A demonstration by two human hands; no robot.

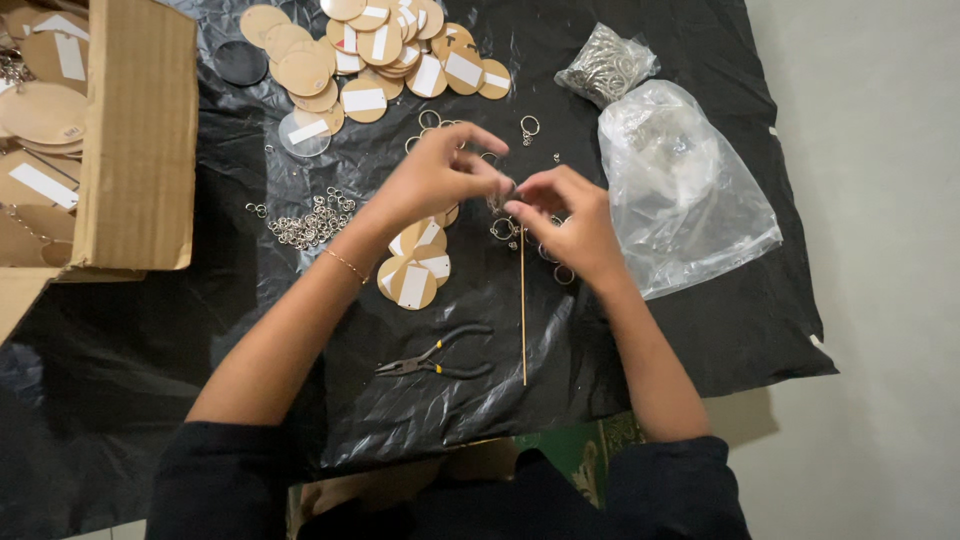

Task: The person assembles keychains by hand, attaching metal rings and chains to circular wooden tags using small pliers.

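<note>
The fingers of the left hand are pinched together against the fingertips of the right hand, and a small metal piece is gripped between them above the middle of the black plastic sheet; what exactly the piece is cannot be told, as it is mostly hidden by the fingers. A thin wooden stick is seen lying on the sheet below the hands, just under the right hand. A small stack of round tan discs with white labels is laid beneath the left wrist, and a heap of small silver rings is spread to the left of it. A pair of pliers is laid on the sheet nearer the body. A larger pile of discs is placed at the far edge, a clear plastic bag to the right, and an open cardboard box at the left
</note>
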